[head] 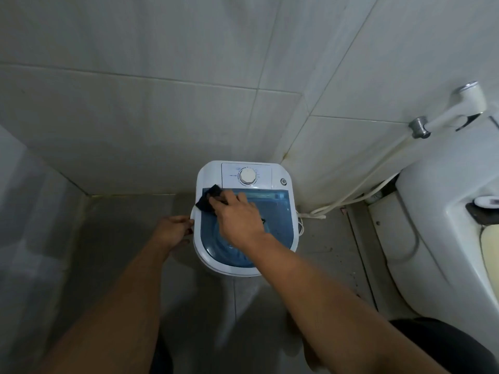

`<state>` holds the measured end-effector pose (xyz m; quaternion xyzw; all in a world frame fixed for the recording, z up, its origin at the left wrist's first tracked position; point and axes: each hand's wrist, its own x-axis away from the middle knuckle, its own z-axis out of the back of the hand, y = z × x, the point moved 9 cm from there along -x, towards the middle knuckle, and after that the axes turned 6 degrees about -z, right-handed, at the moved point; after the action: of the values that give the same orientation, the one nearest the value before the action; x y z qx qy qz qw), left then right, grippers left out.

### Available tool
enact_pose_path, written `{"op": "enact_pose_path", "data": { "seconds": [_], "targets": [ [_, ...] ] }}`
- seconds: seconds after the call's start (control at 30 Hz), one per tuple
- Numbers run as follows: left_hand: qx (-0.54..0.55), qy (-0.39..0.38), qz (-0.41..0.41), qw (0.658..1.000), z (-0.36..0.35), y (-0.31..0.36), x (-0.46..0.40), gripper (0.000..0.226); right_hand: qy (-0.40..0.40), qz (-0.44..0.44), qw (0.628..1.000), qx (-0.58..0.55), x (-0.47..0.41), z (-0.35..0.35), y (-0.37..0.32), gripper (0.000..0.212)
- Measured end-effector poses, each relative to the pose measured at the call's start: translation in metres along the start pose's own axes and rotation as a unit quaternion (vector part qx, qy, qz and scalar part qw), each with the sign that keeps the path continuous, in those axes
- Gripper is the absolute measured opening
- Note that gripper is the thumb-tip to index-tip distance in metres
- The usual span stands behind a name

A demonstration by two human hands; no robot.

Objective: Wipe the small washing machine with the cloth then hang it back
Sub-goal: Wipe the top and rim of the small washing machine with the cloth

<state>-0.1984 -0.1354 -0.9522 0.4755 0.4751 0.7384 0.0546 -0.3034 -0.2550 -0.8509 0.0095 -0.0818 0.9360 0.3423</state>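
- Head view: a small white washing machine (244, 217) stands on the grey tiled floor (121, 238), tucked into the corner where two pale tiled walls (135, 103) meet.
- Its top carries a translucent blue lid (275, 211); behind the lid sits a white control panel with a round dial (247, 176) and a small round button (283, 181) to the dial's right.
- The right hand (237, 214) reaches across the lid with fingers curled down, pressing a dark cloth (209, 200) onto the far left corner of the lid, just in front of the panel.
- The cloth is bunched, part of it under the fingers and part spilling over the lid's left edge onto the white rim.
- The left hand (174, 230) grips the machine's left rim, fingers closed around the edge and touching it.
- To the right stands a white toilet (437, 211), with a spray nozzle (469, 103) mounted on the wall above it and a pale hose (364, 190) trailing down to the floor near the machine.
- A thin white cord (300, 225) loops beside the machine's right side.
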Motion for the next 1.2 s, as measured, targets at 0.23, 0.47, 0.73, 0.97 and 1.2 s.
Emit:
{"op": "enact_pose_path", "data": {
  "seconds": [0.23, 0.47, 0.73, 0.97, 1.2],
  "targets": [
    [-0.005, -0.004, -0.002, 1.000, -0.002, 0.001, 0.000, 0.030, 0.073, -0.019, 0.996, -0.041, 0.019, 0.016, 0.119, 0.045],
    [-0.005, -0.011, 0.005, 1.000, -0.001, -0.003, -0.004, 0.035, 0.108, -0.161, 0.981, -0.023, 0.043, 0.002, 0.108, 0.052],
    [-0.052, -0.013, -0.015, 0.998, -0.002, 0.000, -0.005, 0.034, 0.069, 0.109, 0.992, -0.004, 0.105, -0.017, 0.025, 0.062],
    [-0.039, -0.001, -0.007, 0.999, 0.001, 0.002, 0.002, 0.017, 0.142, -0.260, 0.948, -0.111, 0.133, -0.007, 0.168, 0.046],
    [-0.053, -0.014, 0.008, 0.998, 0.004, -0.006, -0.007, 0.037, 0.073, 0.083, 0.985, -0.130, 0.168, -0.033, 0.024, 0.053]
  ]
}}
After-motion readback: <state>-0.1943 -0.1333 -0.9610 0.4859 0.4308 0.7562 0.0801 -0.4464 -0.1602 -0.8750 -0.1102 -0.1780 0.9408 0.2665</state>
